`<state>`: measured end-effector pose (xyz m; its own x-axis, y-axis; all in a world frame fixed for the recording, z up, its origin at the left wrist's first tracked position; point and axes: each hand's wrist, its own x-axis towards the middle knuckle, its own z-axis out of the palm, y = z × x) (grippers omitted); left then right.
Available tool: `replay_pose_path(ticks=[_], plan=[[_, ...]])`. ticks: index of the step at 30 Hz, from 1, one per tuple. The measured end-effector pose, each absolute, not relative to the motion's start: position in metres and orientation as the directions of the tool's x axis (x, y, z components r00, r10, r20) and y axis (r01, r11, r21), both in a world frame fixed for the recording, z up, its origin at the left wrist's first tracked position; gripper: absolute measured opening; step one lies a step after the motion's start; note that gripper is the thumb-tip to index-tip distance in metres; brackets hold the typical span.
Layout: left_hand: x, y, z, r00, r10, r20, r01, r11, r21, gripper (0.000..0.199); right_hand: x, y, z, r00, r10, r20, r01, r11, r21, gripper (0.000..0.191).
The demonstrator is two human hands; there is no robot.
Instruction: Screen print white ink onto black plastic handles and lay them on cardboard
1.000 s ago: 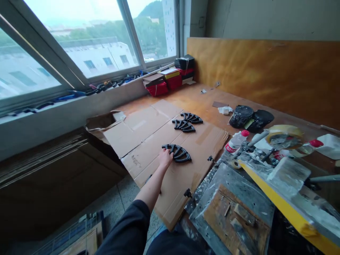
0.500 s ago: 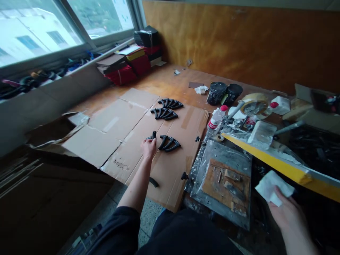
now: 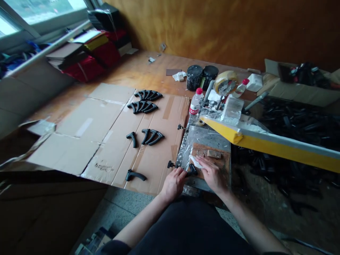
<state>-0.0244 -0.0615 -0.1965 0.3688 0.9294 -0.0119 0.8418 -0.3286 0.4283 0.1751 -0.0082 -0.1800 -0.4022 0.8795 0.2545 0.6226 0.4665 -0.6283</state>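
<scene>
A speckled floor (image 3: 124, 209) lies below a person's left hand (image 3: 174, 184) and right hand (image 3: 210, 173), which work side by side over a scuffed grey metal plate (image 3: 209, 136) bearing a worn wooden board (image 3: 226, 156). Left of the left hand, a creased cardboard sheet (image 3: 106, 117) covers part of the brown table (image 3: 156, 78); right of the right hand runs a yellow-edged frame (image 3: 265, 138). Ahead of both hands stand a red-capped bottle (image 3: 196, 103) and, farther off, two smeared black tubs (image 3: 194, 78). A wooden panel (image 3: 191, 28) backs the table, with a window (image 3: 55, 10) far to the left.

The left hand is closed around one end of a black part (image 3: 193, 170), its thicker, glossy head beside the right hand, whose fingers cover a white cloth (image 3: 196, 162). On the cardboard left of the left hand rests a curved piece (image 3: 136, 175); beyond it are another single piece (image 3: 133, 140), a small nested group (image 3: 152, 137) and two fan-like rows (image 3: 143, 107).
</scene>
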Motion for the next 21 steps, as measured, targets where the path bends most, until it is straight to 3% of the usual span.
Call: replay_pose_path(ticks=[6, 13, 21], plan=[[-0.026, -0.057, -0.194, 0.374, 0.927, 0.038, 0.83, -0.353, 0.431, 0.01, 0.166, -0.024, -0.207, -0.638, 0.744, 0.199, 0.613, 0.647, -0.454, 0.057], [-0.024, -0.059, -0.195, 0.357, 0.934, -0.025, 0.831, -0.305, 0.466, 0.013, 0.186, -0.049, -0.206, -0.662, 0.73, 0.17, 0.605, 0.655, -0.453, 0.057], [-0.024, -0.058, -0.192, 0.354, 0.935, 0.006, 0.837, -0.319, 0.444, 0.014, 0.175, -0.039, -0.198, -0.657, 0.738, 0.156, 0.612, 0.642, -0.462, 0.056]])
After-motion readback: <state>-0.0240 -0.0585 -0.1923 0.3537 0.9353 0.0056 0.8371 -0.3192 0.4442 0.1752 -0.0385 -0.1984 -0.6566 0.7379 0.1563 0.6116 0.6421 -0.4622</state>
